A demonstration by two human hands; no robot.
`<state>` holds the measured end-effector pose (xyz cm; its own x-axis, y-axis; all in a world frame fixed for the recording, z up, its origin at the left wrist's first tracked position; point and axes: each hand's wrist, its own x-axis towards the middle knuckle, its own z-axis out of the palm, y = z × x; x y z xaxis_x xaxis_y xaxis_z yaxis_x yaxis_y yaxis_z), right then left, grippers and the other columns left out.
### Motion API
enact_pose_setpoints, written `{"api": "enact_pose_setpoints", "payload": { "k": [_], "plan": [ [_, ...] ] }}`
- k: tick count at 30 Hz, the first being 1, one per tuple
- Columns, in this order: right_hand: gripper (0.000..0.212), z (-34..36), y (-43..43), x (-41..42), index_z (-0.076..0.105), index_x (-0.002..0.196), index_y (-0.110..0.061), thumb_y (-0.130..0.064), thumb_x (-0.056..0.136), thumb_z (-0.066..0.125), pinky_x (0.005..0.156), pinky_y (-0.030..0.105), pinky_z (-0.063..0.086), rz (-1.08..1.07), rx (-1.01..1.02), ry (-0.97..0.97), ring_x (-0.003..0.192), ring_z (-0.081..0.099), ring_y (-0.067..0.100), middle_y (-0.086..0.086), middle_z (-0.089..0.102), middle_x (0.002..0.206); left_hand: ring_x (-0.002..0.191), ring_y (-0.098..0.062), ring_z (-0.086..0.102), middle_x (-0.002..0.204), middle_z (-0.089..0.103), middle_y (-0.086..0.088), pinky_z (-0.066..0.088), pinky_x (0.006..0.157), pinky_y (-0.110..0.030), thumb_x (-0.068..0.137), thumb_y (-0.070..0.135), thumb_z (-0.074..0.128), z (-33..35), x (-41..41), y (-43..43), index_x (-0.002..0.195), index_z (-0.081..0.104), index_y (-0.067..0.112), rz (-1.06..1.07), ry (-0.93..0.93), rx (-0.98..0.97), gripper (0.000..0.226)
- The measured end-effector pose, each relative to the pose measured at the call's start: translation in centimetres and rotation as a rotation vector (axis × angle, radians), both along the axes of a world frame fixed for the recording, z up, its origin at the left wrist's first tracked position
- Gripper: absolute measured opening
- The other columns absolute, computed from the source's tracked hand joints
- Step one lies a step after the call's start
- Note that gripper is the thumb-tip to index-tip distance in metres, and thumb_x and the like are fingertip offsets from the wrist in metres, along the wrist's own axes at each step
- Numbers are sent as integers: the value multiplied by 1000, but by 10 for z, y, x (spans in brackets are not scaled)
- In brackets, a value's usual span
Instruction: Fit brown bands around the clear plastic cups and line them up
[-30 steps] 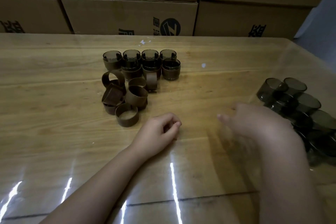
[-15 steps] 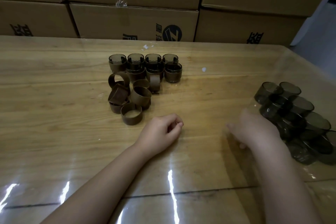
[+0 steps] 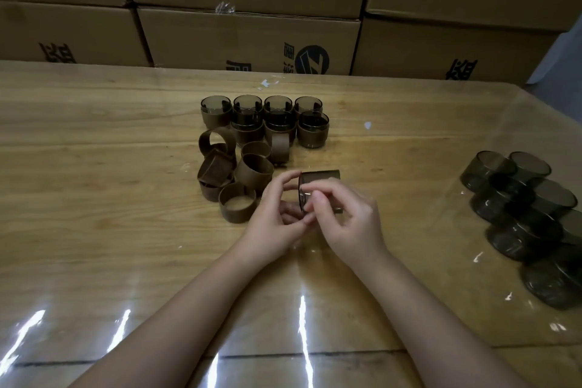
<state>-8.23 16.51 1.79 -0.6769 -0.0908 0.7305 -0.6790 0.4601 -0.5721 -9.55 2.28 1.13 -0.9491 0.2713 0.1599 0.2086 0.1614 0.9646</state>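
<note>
Both hands [image 3: 277,225] [image 3: 352,224] now grip banded cup [image 3: 319,178].

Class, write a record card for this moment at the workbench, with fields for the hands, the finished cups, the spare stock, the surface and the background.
Hands: left hand and right hand together pinch one cup, which lies on its side with a brown band around it
Finished: seven banded cups in two rows, four behind and three in front
Spare stock: loose bands piled left of the hands; bare cups clustered at the far right
Surface: glossy wooden table
Background: stacked cardboard boxes
</note>
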Motion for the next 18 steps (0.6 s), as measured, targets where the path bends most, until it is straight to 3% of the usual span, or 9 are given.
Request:
{"api": "enact_pose_setpoints", "payload": {
  "k": [3,5,6,8,11,14,18],
  "plan": [
    [19,-6,2,-2,69,99,-3,-9,92,52,67,14,51,33,-76,4,72,65,3,-4,64,84,87,-12,65,129,43,11,56,73,-23,82,2,70,0,-1,0,133,34,37,-19,-8,-17,71],
    [18,-8,1,-2,68,100,-1,-8,90,55,73,23,53,102,-15,10,83,66,11,2,64,92,93,-12,66,124,50,9,57,77,-27,81,-4,69,-1,-3,-1,134,37,34,-24,-23,-23,73],
    [19,-10,-1,-1,67,103,-2,-9,88,57,80,30,52,111,54,32,92,64,14,5,65,99,90,-5,66,120,54,8,56,75,-21,79,-5,70,-3,-5,-3,132,40,33,-11,-26,-10,71],
    [28,-13,-5,-1,63,113,-11,-17,86,58,96,38,43,67,214,110,111,58,19,6,63,116,88,1,66,112,62,9,53,73,-14,79,-2,72,-5,-7,-4,129,46,31,11,-45,38,65],
    [41,-14,-7,-5,53,127,-19,-27,87,57,113,44,27,-21,335,184,133,45,18,2,54,139,96,-5,67,108,67,16,53,72,-17,83,7,70,-8,-9,-5,125,53,26,33,-119,177,50],
    [48,-15,-6,-9,45,136,-17,-30,90,54,118,45,19,-31,307,159,142,34,18,3,43,148,108,-21,64,114,67,-4,55,84,-33,81,31,70,-9,-13,-7,123,59,21,61,-180,279,45],
    [53,-16,-4,-11,38,140,-14,-33,92,51,119,47,19,-35,238,100,145,30,20,4,38,150,111,-31,62,118,63,-18,53,89,-43,80,35,66,-8,-14,-7,122,62,20,20,-243,345,44]
  ]
}}
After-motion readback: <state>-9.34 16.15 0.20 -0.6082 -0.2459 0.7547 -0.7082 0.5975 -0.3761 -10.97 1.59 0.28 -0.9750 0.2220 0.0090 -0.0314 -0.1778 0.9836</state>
